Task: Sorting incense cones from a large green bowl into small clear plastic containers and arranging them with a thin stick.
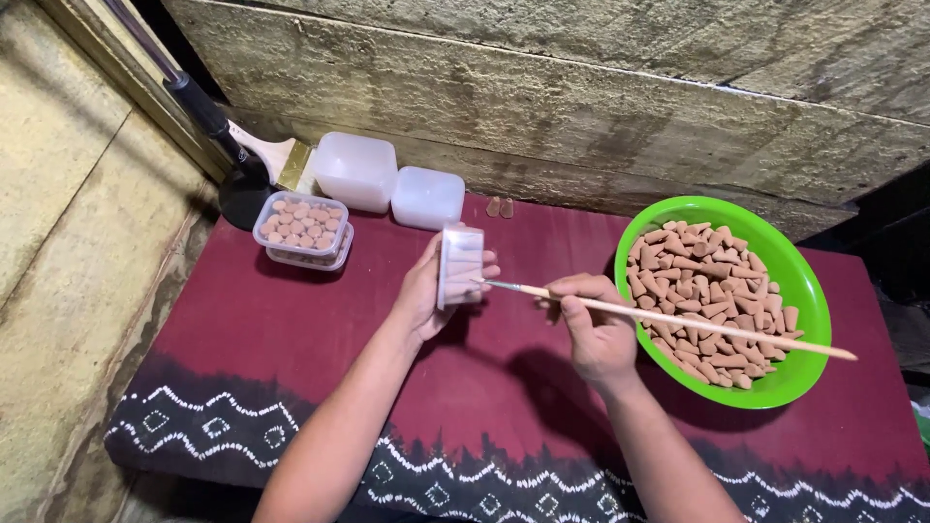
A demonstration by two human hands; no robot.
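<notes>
My left hand (426, 291) holds a small clear plastic container (460, 263) on its side, its mouth facing right. My right hand (593, 324) grips a thin wooden paintbrush (678, 318), whose tip reaches into the container's mouth while the long handle passes over a green bowl (809, 291). The bowl is filled with several brown cone-shaped pieces (707, 295) and sits just right of my right hand.
Stacked clear containers (302, 229) packed with brown cones stand at the back left on the maroon cloth (291, 329). Behind them are two upturned white tubs (356, 169), a wide paintbrush (276, 155), and a black-handled tool. Two loose cones (500, 206) lie by the wall.
</notes>
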